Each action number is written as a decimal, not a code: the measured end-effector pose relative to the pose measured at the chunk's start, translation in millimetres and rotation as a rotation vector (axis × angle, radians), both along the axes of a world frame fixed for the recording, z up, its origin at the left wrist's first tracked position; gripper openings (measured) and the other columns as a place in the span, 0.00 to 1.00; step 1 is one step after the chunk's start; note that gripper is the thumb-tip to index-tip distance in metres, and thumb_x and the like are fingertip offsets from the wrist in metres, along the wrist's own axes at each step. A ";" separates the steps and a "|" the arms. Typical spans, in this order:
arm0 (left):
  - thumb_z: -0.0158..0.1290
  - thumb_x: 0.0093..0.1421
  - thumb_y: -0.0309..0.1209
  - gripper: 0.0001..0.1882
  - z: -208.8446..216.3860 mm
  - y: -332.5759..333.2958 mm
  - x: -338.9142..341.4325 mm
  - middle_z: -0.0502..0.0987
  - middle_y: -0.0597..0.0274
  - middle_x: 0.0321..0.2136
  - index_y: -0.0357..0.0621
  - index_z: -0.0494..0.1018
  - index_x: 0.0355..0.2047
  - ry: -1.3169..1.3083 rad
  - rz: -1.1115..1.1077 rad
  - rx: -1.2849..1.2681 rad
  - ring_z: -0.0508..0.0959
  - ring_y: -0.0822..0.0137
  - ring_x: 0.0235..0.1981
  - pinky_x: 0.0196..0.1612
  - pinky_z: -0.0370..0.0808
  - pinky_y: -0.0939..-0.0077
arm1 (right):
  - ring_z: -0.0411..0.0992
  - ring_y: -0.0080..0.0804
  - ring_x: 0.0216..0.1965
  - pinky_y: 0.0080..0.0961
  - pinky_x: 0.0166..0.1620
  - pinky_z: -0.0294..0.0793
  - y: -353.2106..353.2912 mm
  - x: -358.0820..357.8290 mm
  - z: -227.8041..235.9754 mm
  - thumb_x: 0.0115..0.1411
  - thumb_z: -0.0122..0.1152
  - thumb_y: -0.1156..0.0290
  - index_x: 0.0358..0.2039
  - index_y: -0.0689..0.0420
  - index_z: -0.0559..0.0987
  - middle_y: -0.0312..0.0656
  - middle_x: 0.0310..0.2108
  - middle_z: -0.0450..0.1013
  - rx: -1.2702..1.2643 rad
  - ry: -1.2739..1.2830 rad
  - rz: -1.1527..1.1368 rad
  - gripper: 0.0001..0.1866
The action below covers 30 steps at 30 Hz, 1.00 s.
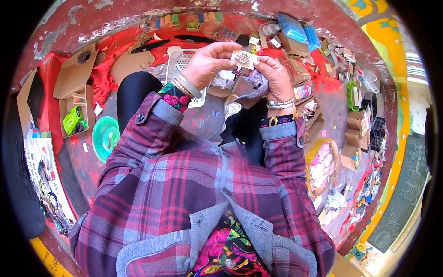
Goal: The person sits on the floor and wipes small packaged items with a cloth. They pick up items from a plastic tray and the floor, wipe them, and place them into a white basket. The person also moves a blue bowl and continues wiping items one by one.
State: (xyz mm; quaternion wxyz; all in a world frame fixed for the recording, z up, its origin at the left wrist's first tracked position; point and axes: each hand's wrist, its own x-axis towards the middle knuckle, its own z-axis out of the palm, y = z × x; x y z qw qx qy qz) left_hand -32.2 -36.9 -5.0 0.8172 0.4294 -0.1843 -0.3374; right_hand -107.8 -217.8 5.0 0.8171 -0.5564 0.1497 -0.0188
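A small cream-coloured card (244,59) with a dark, shiny ornament on it is held up between my two hands. My left hand (208,64) pinches the card's left side between thumb and fingers. On the other side, my right hand (273,74) grips the right edge with its thumb and fingertips. What the ornament is exactly is too small to tell. A fuzzy lilac cloth (255,85) hangs just below my right hand; I cannot tell whether the hand touches it. Behind my left wrist stands a white plastic basket (198,98), partly hidden by the hand.
An open cardboard box (74,99) with a bright green item and a green basin (105,137) are at the left. To the right lie a yellow-edged bag of pink pieces (321,166), a green basket (353,95) and small boxes. Blue packets (295,31) sit at the far side.
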 end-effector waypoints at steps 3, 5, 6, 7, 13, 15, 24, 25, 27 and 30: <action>0.48 0.53 0.18 0.23 0.5 1.0 1.5 0.73 0.57 0.38 0.37 0.61 0.51 0.051 -0.032 -0.040 0.73 0.67 0.39 0.46 0.69 0.77 | 0.70 0.21 0.29 0.16 0.34 0.70 -0.6 0.2 1.3 0.51 0.58 0.76 0.32 0.63 0.74 0.37 0.28 0.72 0.016 -0.003 0.037 0.08; 0.48 0.54 0.20 0.22 -5.7 0.7 4.6 0.73 0.55 0.39 0.36 0.61 0.51 0.051 -0.021 -0.012 0.73 0.67 0.40 0.45 0.70 0.77 | 0.70 0.21 0.27 0.16 0.33 0.69 -2.7 0.6 0.2 0.50 0.58 0.75 0.32 0.63 0.75 0.36 0.27 0.72 -0.028 -0.002 0.082 0.08; 0.47 0.55 0.20 0.21 -7.3 1.6 5.6 0.73 0.55 0.39 0.36 0.60 0.50 0.053 -0.015 0.004 0.74 0.67 0.40 0.45 0.70 0.77 | 0.70 0.21 0.27 0.16 0.32 0.69 -4.0 0.5 1.4 0.50 0.58 0.75 0.32 0.63 0.75 0.36 0.26 0.72 -0.053 0.029 0.116 0.08; 0.47 0.55 0.21 0.20 -7.8 2.9 7.4 0.73 0.54 0.39 0.36 0.61 0.50 0.058 0.007 0.011 0.74 0.67 0.40 0.44 0.70 0.78 | 0.70 0.21 0.26 0.16 0.32 0.69 -5.8 0.9 3.6 0.51 0.57 0.75 0.32 0.63 0.75 0.36 0.26 0.72 -0.078 0.061 0.150 0.08; 0.44 0.58 0.25 0.13 2.6 32.4 28.1 0.74 0.51 0.38 0.34 0.66 0.43 0.138 0.271 0.051 0.75 0.67 0.39 0.43 0.71 0.78 | 0.68 0.19 0.24 0.17 0.28 0.66 -58.9 17.9 -2.9 0.51 0.53 0.73 0.28 0.61 0.74 0.34 0.22 0.70 -0.552 0.119 0.195 0.06; 0.42 0.59 0.25 0.12 6.1 44.8 30.4 0.74 0.51 0.38 0.34 0.67 0.42 0.153 0.324 0.016 0.75 0.66 0.38 0.43 0.71 0.77 | 0.69 0.23 0.25 0.20 0.28 0.67 -72.0 31.1 -16.7 0.49 0.52 0.71 0.27 0.61 0.74 0.37 0.21 0.71 -0.816 0.213 0.270 0.07; 0.40 0.59 0.25 0.13 4.2 62.9 37.9 0.73 0.50 0.38 0.33 0.66 0.43 0.196 0.317 0.004 0.74 0.65 0.39 0.44 0.71 0.76 | 0.72 0.42 0.31 0.31 0.35 0.70 -63.9 97.3 -85.8 0.45 0.51 0.67 0.30 0.56 0.77 0.49 0.29 0.73 -1.390 0.277 0.712 0.12; 0.40 0.58 0.25 0.13 5.3 62.6 37.8 0.73 0.50 0.38 0.32 0.66 0.43 0.200 0.306 -0.006 0.74 0.65 0.39 0.44 0.70 0.76 | 0.72 0.44 0.33 0.31 0.37 0.71 -73.7 102.7 -99.8 0.45 0.52 0.65 0.31 0.56 0.78 0.49 0.33 0.73 -1.315 0.296 0.749 0.14; 0.40 0.58 0.25 0.13 5.1 62.9 37.6 0.73 0.50 0.38 0.32 0.66 0.43 0.206 0.296 -0.006 0.74 0.65 0.39 0.45 0.70 0.76 | 0.72 0.44 0.34 0.30 0.38 0.71 -89.2 113.4 -127.4 0.46 0.52 0.65 0.31 0.57 0.78 0.48 0.34 0.73 -1.605 0.426 0.688 0.14; 0.40 0.58 0.25 0.13 6.9 63.5 37.7 0.73 0.50 0.39 0.32 0.66 0.43 0.208 0.293 0.006 0.74 0.65 0.39 0.45 0.70 0.76 | 0.72 0.42 0.34 0.30 0.38 0.71 -105.1 116.4 -138.5 0.46 0.52 0.66 0.31 0.57 0.79 0.47 0.32 0.74 -1.796 0.442 0.771 0.14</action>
